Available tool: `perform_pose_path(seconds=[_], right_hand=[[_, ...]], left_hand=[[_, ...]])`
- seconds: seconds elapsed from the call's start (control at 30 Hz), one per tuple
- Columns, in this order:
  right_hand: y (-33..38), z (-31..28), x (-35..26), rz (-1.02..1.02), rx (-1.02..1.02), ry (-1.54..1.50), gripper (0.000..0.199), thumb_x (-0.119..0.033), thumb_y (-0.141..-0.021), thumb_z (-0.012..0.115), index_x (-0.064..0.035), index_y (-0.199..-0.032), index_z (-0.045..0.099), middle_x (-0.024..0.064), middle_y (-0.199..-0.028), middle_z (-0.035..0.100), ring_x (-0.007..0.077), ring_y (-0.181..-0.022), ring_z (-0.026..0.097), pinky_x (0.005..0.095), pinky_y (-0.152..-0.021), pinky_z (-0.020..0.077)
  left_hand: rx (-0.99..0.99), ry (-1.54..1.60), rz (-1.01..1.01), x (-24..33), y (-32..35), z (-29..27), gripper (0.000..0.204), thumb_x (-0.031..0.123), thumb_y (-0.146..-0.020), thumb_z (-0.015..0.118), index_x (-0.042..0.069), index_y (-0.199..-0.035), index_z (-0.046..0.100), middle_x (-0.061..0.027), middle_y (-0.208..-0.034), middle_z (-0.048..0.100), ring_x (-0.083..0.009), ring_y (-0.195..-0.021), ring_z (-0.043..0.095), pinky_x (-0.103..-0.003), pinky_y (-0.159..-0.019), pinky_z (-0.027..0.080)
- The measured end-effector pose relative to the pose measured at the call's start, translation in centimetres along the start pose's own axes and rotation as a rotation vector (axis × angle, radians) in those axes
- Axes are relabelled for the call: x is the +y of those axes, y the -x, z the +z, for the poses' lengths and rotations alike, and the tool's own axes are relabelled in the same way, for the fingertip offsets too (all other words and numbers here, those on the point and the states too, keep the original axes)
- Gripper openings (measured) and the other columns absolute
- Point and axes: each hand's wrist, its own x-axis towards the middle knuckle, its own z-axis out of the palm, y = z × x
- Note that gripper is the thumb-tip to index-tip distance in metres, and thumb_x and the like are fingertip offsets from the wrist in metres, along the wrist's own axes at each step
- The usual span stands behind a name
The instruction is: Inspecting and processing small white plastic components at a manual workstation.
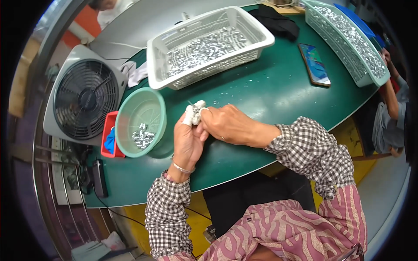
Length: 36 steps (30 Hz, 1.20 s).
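Both hands meet above the green table, their fingertips touching. White coverings wrap several of the fingertips. My left hand (186, 141) is closed, with small silvery metal pieces (196, 108) pinched between its covered fingers. Closed against the same spot, my right hand (230, 125) has its thumb and forefinger at those pieces; what it grips itself is hidden. Left of my left hand stands a round light-green plastic bowl (160, 106) with a small heap of shiny metal pieces (143, 137) in it. Beyond the hands is a white plastic basket (209, 71) holding many similar pieces.
A grey fan (87, 100) and a red box (107, 150) with something blue stand left of the bowl. A phone (314, 65) lies at the right, near a pale-green basket (335, 45) of metal pieces. Another person's arm (392, 98) shows at the far right.
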Motion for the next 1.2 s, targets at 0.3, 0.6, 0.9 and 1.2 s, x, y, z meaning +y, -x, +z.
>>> perform_pose_path(seconds=[0.3,0.6,0.9,1.2], right_hand=[[0.7,-0.7,-0.8,-0.043,-0.074,0.188,0.014,-0.004,-0.072,0.056,-0.0003,-0.073,0.043,0.0132,-0.061,0.051,0.0267,-0.048,0.056,0.0341,-0.041,0.0449],[0.6,-0.6,-0.8,-0.059,-0.062,0.185,0.015,-0.003,-0.07,0.057,-0.0006,-0.071,0.043,0.0132,-0.061,0.051,0.026,-0.047,0.056,0.0342,-0.04,0.0441],[0.2,-0.8,-0.4,-0.04,-0.084,0.186,0.013,-0.004,-0.072,0.057,-0.001,-0.07,0.044,0.0143,-0.06,0.053,0.0262,-0.048,0.058,0.0351,-0.041,0.045],[0.4,-0.3,0.1,-0.009,-0.044,0.099,0.017,-0.004,-0.073,0.058,-0.0014,-0.07,0.041,0.0126,-0.059,0.049,0.0272,-0.047,0.055,0.0362,-0.04,0.0427]], left_hand=[[-0.073,0.005,-0.013,-0.2,-0.6,-0.3,0.03,0.025,-0.096,0.041,-0.001,-0.105,0.055,0.0029,-0.071,0.046,-0.0044,-0.054,0.038,-0.019,-0.041,0.031],[-0.033,-0.043,-0.039,-0.2,-0.4,0.3,0.029,0.022,-0.097,0.04,-0.002,-0.104,0.055,0.002,-0.069,0.044,-0.0049,-0.051,0.035,-0.02,-0.04,0.031],[-0.054,-0.068,-0.066,0.2,-0.6,0.0,0.029,0.022,-0.096,0.042,-0.002,-0.104,0.055,0.0013,-0.07,0.045,-0.0052,-0.05,0.036,-0.02,-0.039,0.031],[-0.06,-0.053,-0.067,0.1,-0.6,0.0,0.034,0.025,-0.096,0.042,-0.004,-0.108,0.054,0.0027,-0.069,0.044,-0.0032,-0.05,0.033,-0.017,-0.038,0.03]])
